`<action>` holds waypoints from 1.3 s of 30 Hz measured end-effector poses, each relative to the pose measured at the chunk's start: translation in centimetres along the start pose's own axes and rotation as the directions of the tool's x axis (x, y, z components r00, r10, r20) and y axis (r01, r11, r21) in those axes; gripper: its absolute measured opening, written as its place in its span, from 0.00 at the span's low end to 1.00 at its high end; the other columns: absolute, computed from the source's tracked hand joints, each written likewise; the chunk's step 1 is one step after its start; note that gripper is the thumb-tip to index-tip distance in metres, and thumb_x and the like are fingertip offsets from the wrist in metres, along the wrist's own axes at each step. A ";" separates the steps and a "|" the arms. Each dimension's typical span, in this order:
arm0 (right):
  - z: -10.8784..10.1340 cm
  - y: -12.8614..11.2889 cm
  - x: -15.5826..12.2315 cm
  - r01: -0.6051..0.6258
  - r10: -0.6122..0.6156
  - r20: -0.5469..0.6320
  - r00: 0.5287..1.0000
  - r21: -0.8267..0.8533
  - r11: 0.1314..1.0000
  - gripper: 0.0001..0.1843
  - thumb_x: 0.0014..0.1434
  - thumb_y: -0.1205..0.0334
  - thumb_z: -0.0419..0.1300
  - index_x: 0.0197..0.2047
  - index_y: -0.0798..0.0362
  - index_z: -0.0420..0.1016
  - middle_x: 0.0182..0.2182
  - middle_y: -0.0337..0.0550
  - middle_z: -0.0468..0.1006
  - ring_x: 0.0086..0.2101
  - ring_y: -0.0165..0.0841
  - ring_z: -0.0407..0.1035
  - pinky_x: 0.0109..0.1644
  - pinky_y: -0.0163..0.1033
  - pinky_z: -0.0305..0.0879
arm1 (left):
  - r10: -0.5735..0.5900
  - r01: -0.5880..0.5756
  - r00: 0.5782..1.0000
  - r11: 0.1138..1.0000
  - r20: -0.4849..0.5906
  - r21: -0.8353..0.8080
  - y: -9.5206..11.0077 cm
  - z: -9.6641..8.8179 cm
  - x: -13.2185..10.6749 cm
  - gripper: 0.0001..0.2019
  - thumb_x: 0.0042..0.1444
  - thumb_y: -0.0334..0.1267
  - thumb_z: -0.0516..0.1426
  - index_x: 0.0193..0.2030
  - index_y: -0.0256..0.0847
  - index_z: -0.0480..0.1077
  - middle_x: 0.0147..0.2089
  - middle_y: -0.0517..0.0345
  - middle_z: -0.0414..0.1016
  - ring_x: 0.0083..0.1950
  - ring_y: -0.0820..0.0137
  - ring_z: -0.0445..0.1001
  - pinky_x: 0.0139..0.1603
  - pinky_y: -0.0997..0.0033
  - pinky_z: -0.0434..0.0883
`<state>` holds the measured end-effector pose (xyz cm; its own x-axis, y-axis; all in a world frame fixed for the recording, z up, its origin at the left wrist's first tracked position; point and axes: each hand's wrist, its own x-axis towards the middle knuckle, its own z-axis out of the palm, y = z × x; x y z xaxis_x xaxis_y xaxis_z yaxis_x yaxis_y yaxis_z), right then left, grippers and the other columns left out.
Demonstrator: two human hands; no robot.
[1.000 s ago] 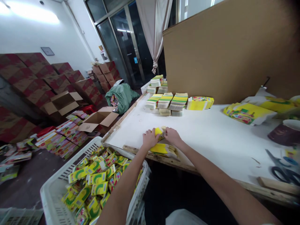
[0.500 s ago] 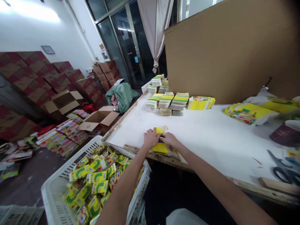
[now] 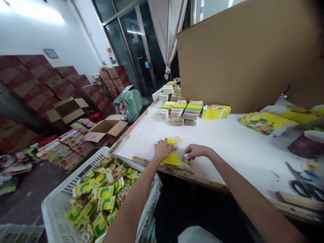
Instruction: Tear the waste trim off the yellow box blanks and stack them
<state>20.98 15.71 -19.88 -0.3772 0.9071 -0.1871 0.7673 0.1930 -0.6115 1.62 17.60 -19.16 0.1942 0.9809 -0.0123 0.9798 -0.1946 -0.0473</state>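
Note:
My left hand [image 3: 162, 148] is closed on a small yellow carton [image 3: 172, 140] at the near edge of the table; its fingers hide part of it. Right in front of that carton lies a fanned stack of flat yellow cartons [image 3: 174, 160], against a wooden strip. My right hand [image 3: 196, 151] is just right of the stack, fingers pinched around a small white piece [image 3: 186, 155] whose kind I cannot make out. Farther back on the white table [image 3: 141, 135] stand several bundles of flat yellow-green cartons [image 3: 193, 109].
Below left stands a white plastic basket [image 3: 54, 202] full of yellow cartons. Scissors [image 3: 303, 184], a dark cup [image 3: 302, 145] and a wood block [image 3: 298, 200] lie at right. A tall cardboard sheet [image 3: 240, 57] borders the table. Another person's hand [image 3: 177, 79] shows behind the far bundles.
My right hand has moved right, away from my left hand and the carton, and a white piece now shows in its fingers. Another person's hand has appeared at the back.

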 end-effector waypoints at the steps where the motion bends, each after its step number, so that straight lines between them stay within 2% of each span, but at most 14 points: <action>1: 0.0 0.1 0.3 0.003 -0.003 -0.036 0.999 -0.002 1.000 0.11 0.49 0.62 0.57 0.36 0.53 0.76 0.25 0.37 0.77 0.25 0.26 0.70 0.30 0.30 0.63 | 0.004 -0.004 1.000 1.000 -0.019 -0.002 0.0 0.0 -0.1 0.23 0.58 0.51 0.37 0.56 0.43 0.50 0.50 0.46 0.63 0.51 0.59 0.62 0.48 0.58 0.58; 3: 0.3 0.1 1.1 -0.009 0.005 -0.154 0.988 -0.025 1.000 0.17 0.53 0.66 0.52 0.47 0.51 0.70 0.33 0.40 0.77 0.30 0.27 0.70 0.34 0.31 0.63 | 0.012 -0.013 0.997 1.000 -0.070 -0.008 0.0 0.1 -0.1 0.22 0.58 0.51 0.37 0.55 0.43 0.51 0.48 0.46 0.64 0.50 0.59 0.63 0.47 0.58 0.59; 5: 0.9 0.1 2.0 -0.035 0.017 -0.271 0.962 -0.063 0.997 0.22 0.53 0.71 0.50 0.52 0.50 0.65 0.39 0.42 0.75 0.36 0.29 0.68 0.40 0.33 0.61 | 0.017 -0.018 0.996 1.000 -0.093 -0.009 0.0 0.3 -0.1 0.22 0.58 0.51 0.38 0.55 0.43 0.52 0.48 0.47 0.64 0.49 0.59 0.63 0.46 0.59 0.59; 8: 1.8 -0.1 2.5 -0.079 0.026 -0.376 0.926 -0.127 0.989 0.21 0.52 0.73 0.50 0.49 0.48 0.68 0.40 0.43 0.72 0.40 0.33 0.65 0.42 0.34 0.59 | 0.018 -0.020 0.994 1.000 -0.110 -0.011 -0.1 0.6 0.0 0.22 0.58 0.51 0.38 0.54 0.43 0.53 0.47 0.47 0.65 0.49 0.59 0.64 0.46 0.59 0.59; 12: 2.1 -0.4 2.2 -0.104 0.002 -0.438 0.899 -0.210 0.972 0.15 0.53 0.72 0.51 0.42 0.49 0.70 0.41 0.46 0.68 0.45 0.36 0.59 0.43 0.35 0.57 | 0.017 -0.019 0.993 1.000 -0.113 -0.015 -0.1 0.7 0.1 0.22 0.58 0.51 0.37 0.54 0.43 0.53 0.47 0.47 0.65 0.49 0.58 0.64 0.46 0.58 0.59; 15: 1.9 -0.9 2.4 -0.094 -0.025 -0.433 0.901 -0.251 0.963 0.11 0.53 0.70 0.53 0.40 0.52 0.70 0.40 0.46 0.68 0.44 0.35 0.60 0.44 0.35 0.57 | 0.019 -0.021 0.994 1.000 -0.103 -0.014 0.0 0.6 0.0 0.22 0.58 0.51 0.37 0.54 0.43 0.53 0.47 0.46 0.64 0.49 0.58 0.63 0.46 0.58 0.59; 18: 1.9 -1.5 3.0 -0.112 -0.006 -0.415 0.910 -0.258 0.960 0.09 0.56 0.63 0.53 0.40 0.56 0.68 0.37 0.43 0.70 0.38 0.32 0.64 0.43 0.39 0.60 | 0.015 -0.016 0.995 1.000 -0.095 -0.008 0.0 0.4 0.0 0.22 0.58 0.51 0.38 0.54 0.44 0.53 0.48 0.47 0.64 0.49 0.59 0.63 0.46 0.59 0.59; 21: 2.6 -1.9 3.7 -0.184 0.070 -0.423 0.903 -0.234 0.955 0.13 0.57 0.57 0.52 0.42 0.57 0.67 0.37 0.42 0.71 0.37 0.32 0.66 0.42 0.44 0.62 | 0.017 -0.018 0.996 1.000 -0.090 -0.004 0.0 0.2 -0.1 0.22 0.58 0.51 0.38 0.55 0.44 0.53 0.48 0.47 0.64 0.50 0.59 0.63 0.47 0.59 0.59; 26: 4.3 -3.2 4.3 -0.319 0.237 -0.416 0.878 -0.140 0.937 0.13 0.59 0.57 0.51 0.42 0.57 0.67 0.39 0.44 0.71 0.38 0.32 0.67 0.42 0.44 0.65 | 0.047 -0.048 0.996 0.999 -0.077 -0.005 -0.2 0.2 -0.1 0.22 0.58 0.50 0.38 0.55 0.44 0.52 0.48 0.46 0.64 0.49 0.59 0.63 0.46 0.59 0.59; 32: 5.0 -4.7 4.5 -0.272 0.251 -0.262 0.932 -0.048 0.961 0.12 0.58 0.58 0.52 0.40 0.57 0.69 0.36 0.41 0.72 0.34 0.29 0.69 0.37 0.39 0.67 | 0.055 -0.056 0.996 0.998 -0.073 -0.010 -0.2 0.1 -0.2 0.21 0.59 0.50 0.37 0.55 0.44 0.52 0.48 0.46 0.64 0.49 0.59 0.63 0.46 0.59 0.59; 39: 3.5 -3.1 3.2 -0.243 0.215 -0.320 0.923 -0.050 0.969 0.13 0.59 0.58 0.52 0.44 0.56 0.67 0.42 0.44 0.70 0.40 0.33 0.67 0.44 0.45 0.64 | 0.012 -0.015 0.995 0.999 -0.102 -0.033 0.0 0.2 0.0 0.23 0.58 0.52 0.38 0.54 0.44 0.54 0.48 0.48 0.65 0.49 0.60 0.64 0.47 0.59 0.59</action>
<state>15.61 16.69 -21.30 -0.0174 0.9982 -0.0582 0.8611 -0.0146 -0.5082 1.59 17.62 -19.40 0.2094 0.9738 0.0891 0.9778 -0.2090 -0.0141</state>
